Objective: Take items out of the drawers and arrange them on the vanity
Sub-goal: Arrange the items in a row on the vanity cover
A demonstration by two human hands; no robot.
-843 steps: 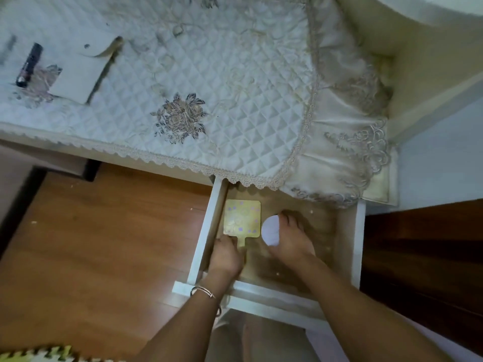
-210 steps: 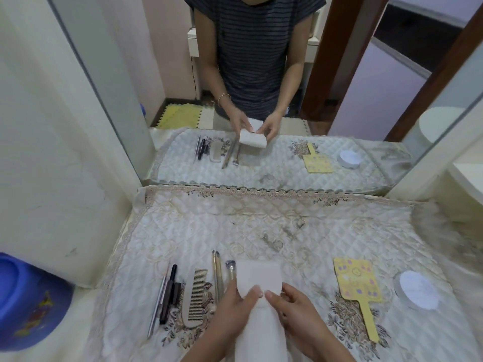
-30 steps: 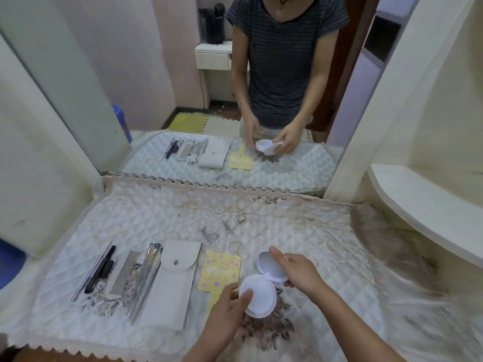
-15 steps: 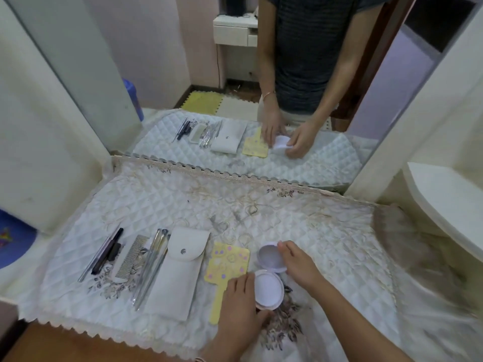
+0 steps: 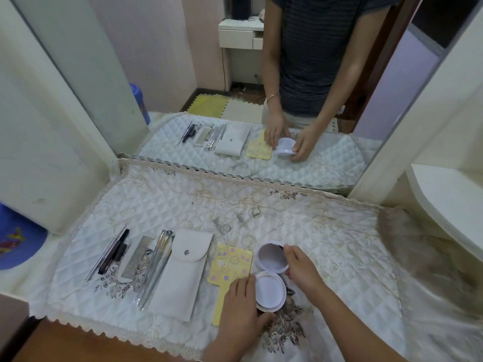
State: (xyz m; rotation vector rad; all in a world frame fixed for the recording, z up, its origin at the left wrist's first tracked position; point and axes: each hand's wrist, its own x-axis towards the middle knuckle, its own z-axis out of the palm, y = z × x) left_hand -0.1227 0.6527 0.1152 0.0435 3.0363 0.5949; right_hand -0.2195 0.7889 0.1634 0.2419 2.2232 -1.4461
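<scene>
- The round white compact (image 5: 270, 278) lies open on the quilted vanity cover (image 5: 261, 212), just right of the yellow hand mirror (image 5: 231, 267).
- The left hand (image 5: 241, 313) grips its base.
- The right hand (image 5: 304, 270) holds the raised lid.

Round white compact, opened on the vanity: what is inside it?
The compact shows a mirror in its raised lid and a plain white surface in its base. Whatever lies beneath that surface is covered.

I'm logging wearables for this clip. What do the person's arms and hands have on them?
Both forearms are bare, with no sleeves or gloves on the left hand or right hand. The mirror shows short striped sleeves and a thin bangle on one wrist.
</scene>
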